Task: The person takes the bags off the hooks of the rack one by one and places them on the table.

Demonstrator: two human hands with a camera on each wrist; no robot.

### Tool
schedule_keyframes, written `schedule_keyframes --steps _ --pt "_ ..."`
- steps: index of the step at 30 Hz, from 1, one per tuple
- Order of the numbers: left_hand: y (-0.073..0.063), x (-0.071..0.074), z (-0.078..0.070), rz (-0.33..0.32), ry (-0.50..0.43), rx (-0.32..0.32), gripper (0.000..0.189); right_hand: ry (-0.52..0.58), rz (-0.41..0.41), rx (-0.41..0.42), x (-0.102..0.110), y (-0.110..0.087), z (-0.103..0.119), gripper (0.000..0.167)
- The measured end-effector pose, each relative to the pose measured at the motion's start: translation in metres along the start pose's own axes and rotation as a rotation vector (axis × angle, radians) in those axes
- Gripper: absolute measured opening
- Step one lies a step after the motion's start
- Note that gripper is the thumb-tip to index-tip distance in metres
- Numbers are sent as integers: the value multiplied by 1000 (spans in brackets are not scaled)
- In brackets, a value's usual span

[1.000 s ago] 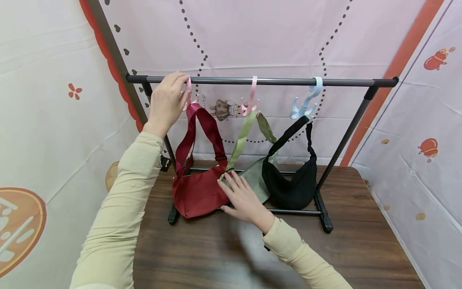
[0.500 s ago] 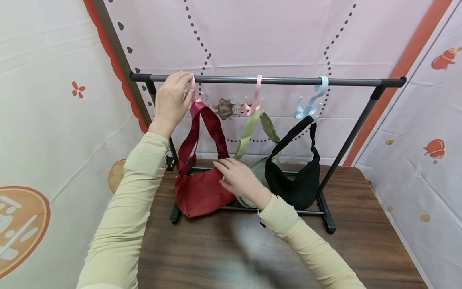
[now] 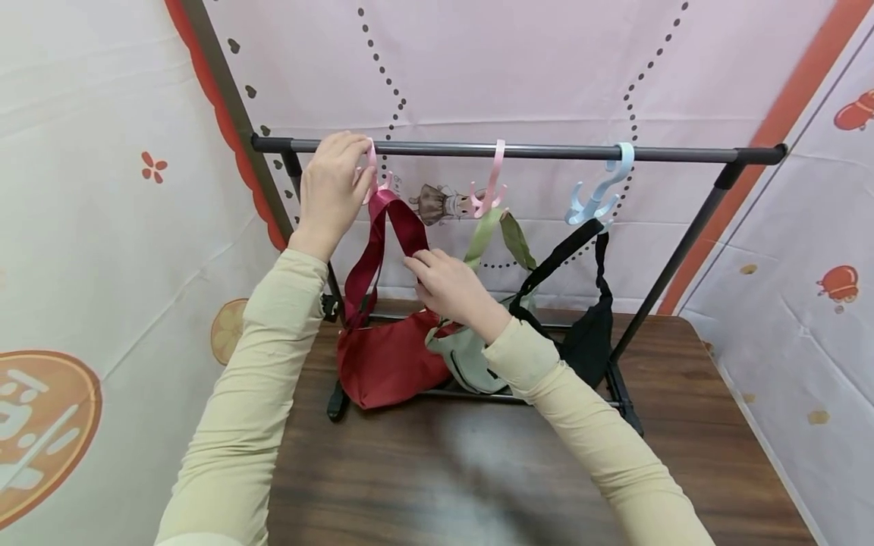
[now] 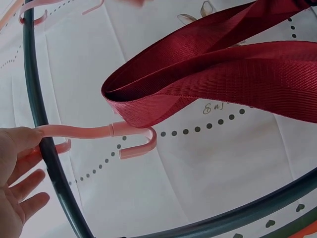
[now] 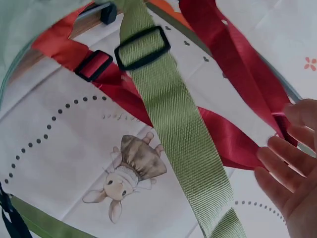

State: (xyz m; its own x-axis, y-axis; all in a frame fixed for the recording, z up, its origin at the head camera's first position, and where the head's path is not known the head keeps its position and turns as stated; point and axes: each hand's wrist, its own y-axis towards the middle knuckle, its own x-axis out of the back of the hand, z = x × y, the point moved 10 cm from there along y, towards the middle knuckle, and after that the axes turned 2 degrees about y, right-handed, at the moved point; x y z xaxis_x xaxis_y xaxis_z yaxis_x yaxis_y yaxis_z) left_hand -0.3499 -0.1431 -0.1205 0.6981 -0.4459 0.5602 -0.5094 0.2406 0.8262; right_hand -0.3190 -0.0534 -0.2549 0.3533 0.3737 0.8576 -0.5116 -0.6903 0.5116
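Observation:
My left hand [image 3: 334,193] is up at the rack's bar, pinching the left pink hook [image 3: 374,167] between thumb and forefinger; its other fingers are spread in the left wrist view. From that hook hangs a red shoulder bag [image 3: 389,364] by its wide strap [image 4: 208,74]. My right hand [image 3: 451,288] is beside the right side of this strap, its relaxed fingers right at the red webbing in the right wrist view. Behind that hand, a pale green bag [image 3: 471,356] hangs by a green strap [image 5: 173,109] from the middle pink hook [image 3: 493,178].
A black bag [image 3: 589,341] hangs from a light blue hook [image 3: 601,186] on the right, partly behind my right sleeve. The dark rack bar [image 3: 546,152] spans the view. The rack stands on a brown wooden table [image 3: 410,470], with printed cloth [image 3: 519,68] around it.
My right hand has risen from in front of the bags to the red strap. My left hand stays on the pink hook. The view has shifted slightly.

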Motion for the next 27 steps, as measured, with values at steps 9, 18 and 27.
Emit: schedule_keyframes --steps 9,18,27 --pt "0 -2 1 20 -7 1 25 -2 -193 -40 22 34 -21 30" --pt "2 -2 1 41 13 -1 26 44 -316 -165 31 62 -49 26" --pt "-1 -2 -1 48 18 -4 26 133 -368 -202 24 75 -56 15"
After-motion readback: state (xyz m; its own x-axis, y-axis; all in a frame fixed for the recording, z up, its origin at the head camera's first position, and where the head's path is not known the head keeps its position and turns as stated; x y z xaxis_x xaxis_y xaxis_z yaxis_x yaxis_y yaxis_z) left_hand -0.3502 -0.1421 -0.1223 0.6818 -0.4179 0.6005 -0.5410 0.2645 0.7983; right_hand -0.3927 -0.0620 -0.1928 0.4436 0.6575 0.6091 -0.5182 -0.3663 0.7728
